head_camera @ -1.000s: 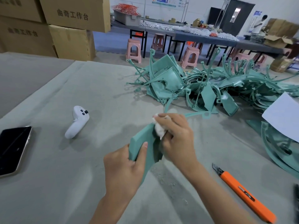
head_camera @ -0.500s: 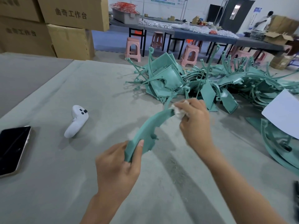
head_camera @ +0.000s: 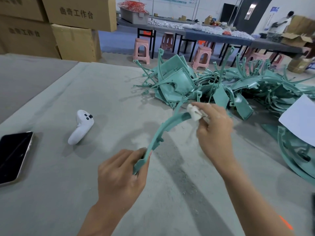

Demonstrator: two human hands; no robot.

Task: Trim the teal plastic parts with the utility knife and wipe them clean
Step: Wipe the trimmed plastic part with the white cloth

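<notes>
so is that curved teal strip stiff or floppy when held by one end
Probably fairly stiff: the curved teal strip holds its arc between the left hand and the cloth. Likely light, since it looks thin.

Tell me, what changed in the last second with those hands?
The right hand slid the white cloth away from the left hand, up the curved teal part to its far end. The left hand still grips the near end; controller and phone lie unmoved.
</notes>
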